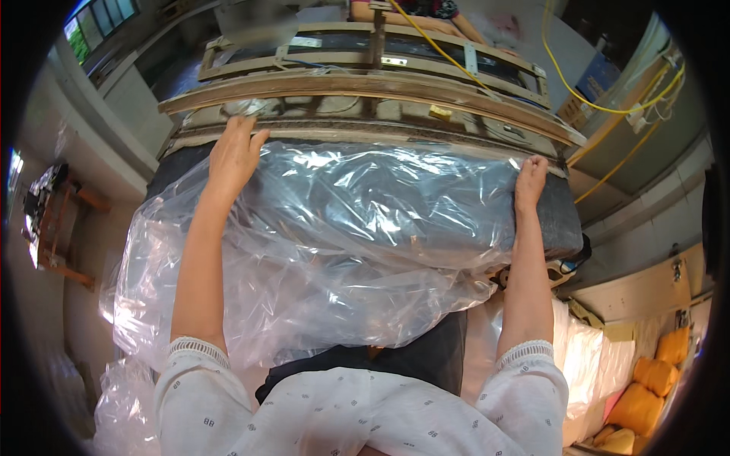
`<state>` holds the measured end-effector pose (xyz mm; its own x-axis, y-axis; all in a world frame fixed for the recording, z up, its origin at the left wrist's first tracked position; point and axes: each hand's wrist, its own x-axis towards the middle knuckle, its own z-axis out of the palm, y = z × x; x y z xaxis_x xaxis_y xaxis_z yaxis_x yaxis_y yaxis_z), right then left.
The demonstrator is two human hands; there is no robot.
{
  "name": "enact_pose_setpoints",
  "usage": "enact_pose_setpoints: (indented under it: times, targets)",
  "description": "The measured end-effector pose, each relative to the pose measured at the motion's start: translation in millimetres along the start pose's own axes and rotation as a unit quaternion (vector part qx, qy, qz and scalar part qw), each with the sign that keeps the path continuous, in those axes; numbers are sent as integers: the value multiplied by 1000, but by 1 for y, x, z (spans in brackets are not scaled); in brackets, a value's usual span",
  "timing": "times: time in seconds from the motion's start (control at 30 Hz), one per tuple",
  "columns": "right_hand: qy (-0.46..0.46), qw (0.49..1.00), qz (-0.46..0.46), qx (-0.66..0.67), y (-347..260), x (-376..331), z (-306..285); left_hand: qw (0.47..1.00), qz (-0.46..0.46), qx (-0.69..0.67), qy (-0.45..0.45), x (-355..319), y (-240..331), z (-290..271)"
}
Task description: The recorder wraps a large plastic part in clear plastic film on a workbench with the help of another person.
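Observation:
A large sheet of clear plastic film [365,201] is spread over a dark table [563,220] and hangs in crumpled folds down its near side, towards my body. My left hand [232,161] rests at the film's far left edge, fingers stretched forward to the ledge and thumb apart. At the far right corner my right hand [531,185] is closed, its fingers pinching the film's edge. Between the two hands the film lies wrinkled and shiny over the dark top.
Behind the table runs a long wooden bar [365,90] with a worn ledge in front of it. A wooden frame [327,61] stands beyond, and another person's arm [464,26] shows there. A yellow cable [574,87] hangs at the right. Orange bundles [658,376] lie at lower right.

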<state>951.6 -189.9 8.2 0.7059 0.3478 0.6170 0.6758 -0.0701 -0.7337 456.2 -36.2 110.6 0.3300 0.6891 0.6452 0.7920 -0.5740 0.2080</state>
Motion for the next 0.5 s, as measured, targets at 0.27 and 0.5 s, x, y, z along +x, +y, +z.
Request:
enact_pose_setpoints:
  times: [0.27, 0.5]
  targets:
    - [-2, 1000, 4, 28, 8, 0, 2, 968, 4, -10, -249, 23, 40, 71]
    - [2, 994, 56, 92, -6, -3, 2, 934, -67, -263, -234, 5, 15, 85]
